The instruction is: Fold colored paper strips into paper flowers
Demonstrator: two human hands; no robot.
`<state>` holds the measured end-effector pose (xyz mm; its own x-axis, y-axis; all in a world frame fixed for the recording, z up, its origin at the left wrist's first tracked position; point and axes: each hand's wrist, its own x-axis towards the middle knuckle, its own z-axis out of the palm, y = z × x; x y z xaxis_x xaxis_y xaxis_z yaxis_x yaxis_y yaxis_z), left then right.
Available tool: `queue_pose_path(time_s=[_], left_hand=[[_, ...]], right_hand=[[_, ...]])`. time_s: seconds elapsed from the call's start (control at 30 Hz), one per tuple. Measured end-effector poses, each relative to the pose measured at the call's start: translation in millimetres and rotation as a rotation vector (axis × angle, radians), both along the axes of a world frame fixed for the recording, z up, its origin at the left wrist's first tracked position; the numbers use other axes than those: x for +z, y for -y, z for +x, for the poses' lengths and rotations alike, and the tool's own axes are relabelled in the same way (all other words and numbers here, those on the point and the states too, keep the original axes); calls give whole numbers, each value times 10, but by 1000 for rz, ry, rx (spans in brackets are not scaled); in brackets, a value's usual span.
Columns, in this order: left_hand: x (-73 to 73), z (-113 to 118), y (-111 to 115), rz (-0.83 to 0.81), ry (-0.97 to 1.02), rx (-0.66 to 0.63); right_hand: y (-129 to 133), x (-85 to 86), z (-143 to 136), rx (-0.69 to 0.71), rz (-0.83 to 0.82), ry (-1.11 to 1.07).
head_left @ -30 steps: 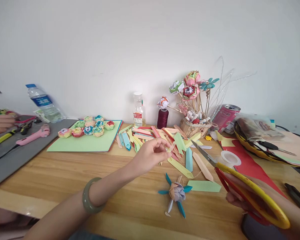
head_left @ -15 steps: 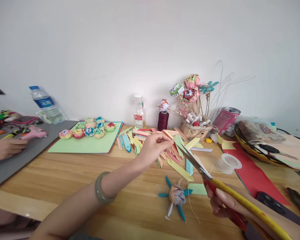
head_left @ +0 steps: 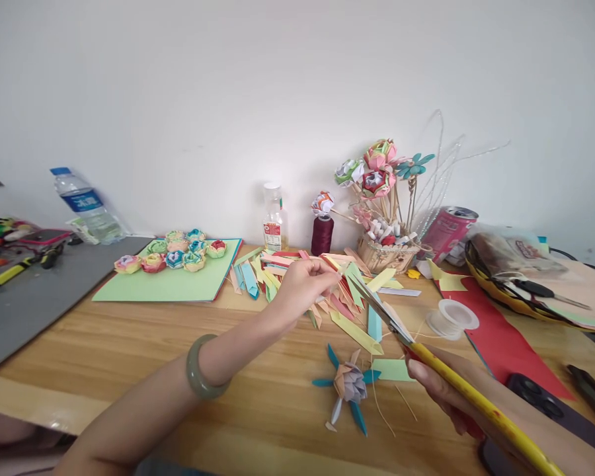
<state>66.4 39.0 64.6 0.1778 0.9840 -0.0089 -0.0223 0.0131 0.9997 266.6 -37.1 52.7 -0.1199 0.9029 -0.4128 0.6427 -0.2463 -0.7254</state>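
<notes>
Spool (head_left: 453,318) stands beyond right forearm, which partly hides phone (head_left: 540,406). Strips (head_left: 354,330) crowd worktop (head_left: 143,350) near both hands. Bare wood runs left of paper flower (head_left: 350,385) to near edge. Right hand (head_left: 449,390) curls round scissors (head_left: 416,347), tips beside left hand (head_left: 310,284), pinched closed, contents unclear.

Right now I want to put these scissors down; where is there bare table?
Bare wood lies between the mat, green sheet and left forearm, with a smaller patch between that forearm and the flower. It is crowded at the strips and around the spool and phone.
</notes>
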Motion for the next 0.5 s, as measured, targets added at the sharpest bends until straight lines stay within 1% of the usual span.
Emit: queue_pose_path(time_s=[0.2,0.33,0.5], left_hand=[[56,52,57,-68,-40,-75],[125,74,102,-117,-27,-122],[166,72,115,-163,-38,-124]], right_hand=[[-40,121,-82,44,2,12],[-65,160,-108,85,61,54],[-105,202,-109,128,82,126]])
